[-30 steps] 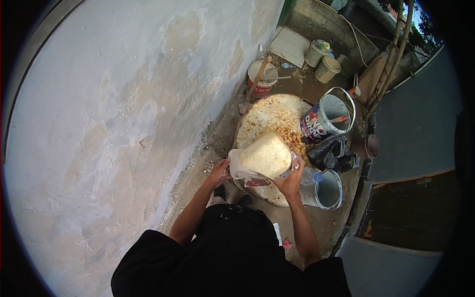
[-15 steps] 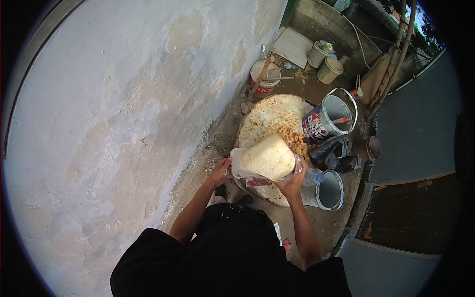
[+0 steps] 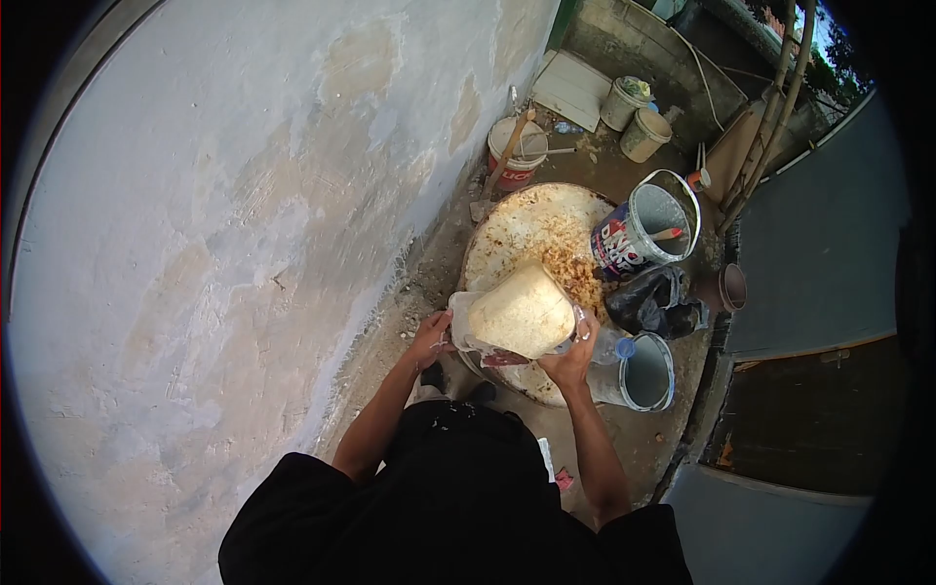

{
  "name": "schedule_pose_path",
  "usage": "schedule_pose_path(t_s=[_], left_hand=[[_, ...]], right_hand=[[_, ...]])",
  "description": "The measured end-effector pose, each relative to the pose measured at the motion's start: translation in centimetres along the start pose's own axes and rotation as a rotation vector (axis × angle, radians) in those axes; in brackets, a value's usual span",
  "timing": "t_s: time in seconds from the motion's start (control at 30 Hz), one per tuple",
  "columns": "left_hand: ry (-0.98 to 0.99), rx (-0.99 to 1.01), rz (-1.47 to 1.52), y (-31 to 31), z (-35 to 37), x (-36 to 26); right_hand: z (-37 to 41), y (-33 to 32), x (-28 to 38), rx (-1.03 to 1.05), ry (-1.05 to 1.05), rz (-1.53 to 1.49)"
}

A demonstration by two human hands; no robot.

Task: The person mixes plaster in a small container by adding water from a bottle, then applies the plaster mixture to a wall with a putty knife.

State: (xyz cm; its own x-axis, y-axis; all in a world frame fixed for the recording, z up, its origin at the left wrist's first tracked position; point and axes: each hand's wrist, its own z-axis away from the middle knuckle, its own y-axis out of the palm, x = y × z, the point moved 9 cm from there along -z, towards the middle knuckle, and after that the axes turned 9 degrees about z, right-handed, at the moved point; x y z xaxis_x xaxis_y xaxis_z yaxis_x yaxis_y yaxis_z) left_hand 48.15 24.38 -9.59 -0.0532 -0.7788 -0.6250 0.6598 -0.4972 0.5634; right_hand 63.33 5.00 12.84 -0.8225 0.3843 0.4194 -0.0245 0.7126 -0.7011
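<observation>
Between my hands is a pale cream, block-shaped mass (image 3: pixel 522 310) with rounded edges, partly in a clear plastic bag (image 3: pixel 467 330). Reddish print shows under its near side. My left hand (image 3: pixel 430 338) pinches the bag at the left edge. On the right, my right hand (image 3: pixel 573 359) grips the bag along its other side, with whitish smears on the fingers. The mass overlaps a round tabletop (image 3: pixel 507 226), whitish and covered with brown flakes. Close by my right hand lies a clear plastic bottle (image 3: pixel 612 348) with a blue cap.
A paint bucket (image 3: pixel 614 242) holding a red-tipped brush stands at the table's right. Below it are a black plastic bag (image 3: pixel 643 304) and a grey bucket (image 3: pixel 647 372). A patchy wall (image 3: pixel 214 253) rises at left. Another bucket (image 3: pixel 514 175) with tools stands behind the table.
The cream mass has tilted and turned slightly between my hands, its top face now more angular. Both hands keep their hold on the bag. The whole view has shifted a little.
</observation>
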Motion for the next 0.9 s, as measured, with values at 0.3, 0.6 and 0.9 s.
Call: schedule_pose_path(t_s=[0.3,0.6,0.9], left_hand=[[0.015,0.001,-0.009,0.1,0.2,-0.4],[0.018,-0.006,-0.036,0.0,-0.2,-0.4],[-0.01,-0.026,-0.031,0.4,0.4,-0.7]], right_hand=[[-0.3,-0.4,0.5,-0.035,-0.014,0.017],[-0.2,-0.4,0.2,-0.065,0.013,0.042],[1.1,-0.2,0.5,-0.036,-0.005,0.025]])
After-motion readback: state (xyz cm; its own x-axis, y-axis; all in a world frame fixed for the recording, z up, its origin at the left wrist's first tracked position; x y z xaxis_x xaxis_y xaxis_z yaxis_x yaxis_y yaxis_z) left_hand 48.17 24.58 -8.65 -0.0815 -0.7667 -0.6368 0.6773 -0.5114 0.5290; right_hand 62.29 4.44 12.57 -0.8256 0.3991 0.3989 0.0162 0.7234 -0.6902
